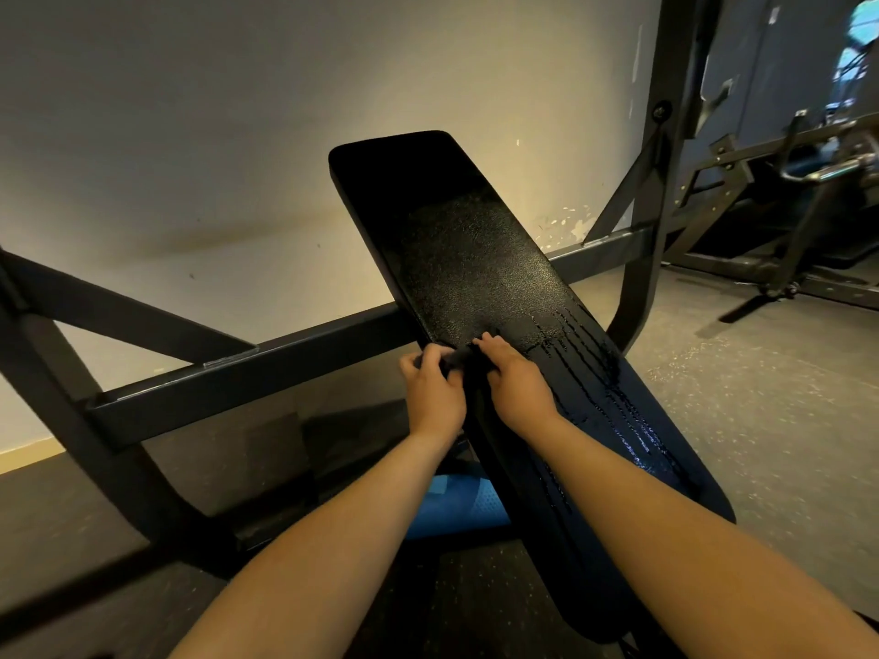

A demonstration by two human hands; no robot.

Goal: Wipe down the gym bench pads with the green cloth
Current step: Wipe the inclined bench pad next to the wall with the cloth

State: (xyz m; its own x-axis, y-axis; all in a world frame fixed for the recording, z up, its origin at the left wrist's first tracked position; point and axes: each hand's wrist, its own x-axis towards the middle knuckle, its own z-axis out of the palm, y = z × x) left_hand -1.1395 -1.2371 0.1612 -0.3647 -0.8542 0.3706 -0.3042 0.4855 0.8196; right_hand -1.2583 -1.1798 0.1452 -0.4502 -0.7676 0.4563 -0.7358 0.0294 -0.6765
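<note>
A long black bench pad [475,259] slopes up and away from me toward the wall. Wet streaks run down its lower right part. A dark cloth [457,358], its colour unclear in this dim light, lies bunched at the pad's left edge. My left hand [435,387] grips the cloth's left end with curled fingers, just off the pad's edge. My right hand [516,378] holds the cloth's right end down on the pad, fingers curled over it. Most of the cloth is hidden between my hands.
A black steel frame [247,373] crosses behind and under the pad, with uprights left and right. A blue object [456,506] lies on the floor beneath the bench. More gym equipment [780,192] stands at the right. A pale wall is close behind.
</note>
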